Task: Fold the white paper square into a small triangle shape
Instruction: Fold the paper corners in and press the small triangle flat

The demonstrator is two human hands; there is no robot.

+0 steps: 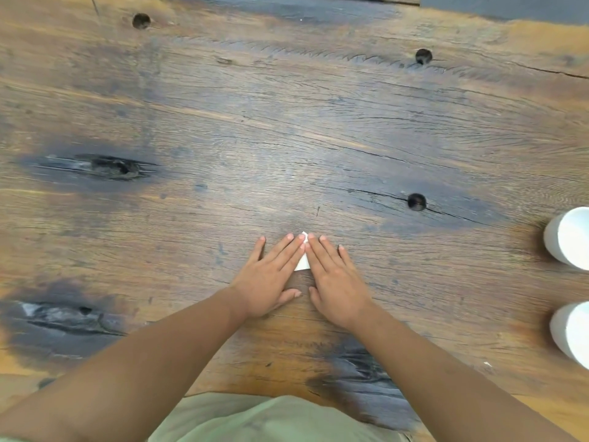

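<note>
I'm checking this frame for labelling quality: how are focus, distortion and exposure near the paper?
Head view: wide-angle bending curves the table grain toward the edges; the hands, left hand and right hand, are fairly sharp, with soft shadows; the white paper is bright and mostly covered; the white cups at right are overexposed and cropped.

The place cannot be named with certainty; it looks like a casual home or craft table rather than a lab or office. A rough, weathered wooden tabletop [287,138] fills the frame, with dark stains, cracks, and round holes [416,201]. At the right edge stand two plain white cylinders [570,237], possibly cups or rolls.
</note>
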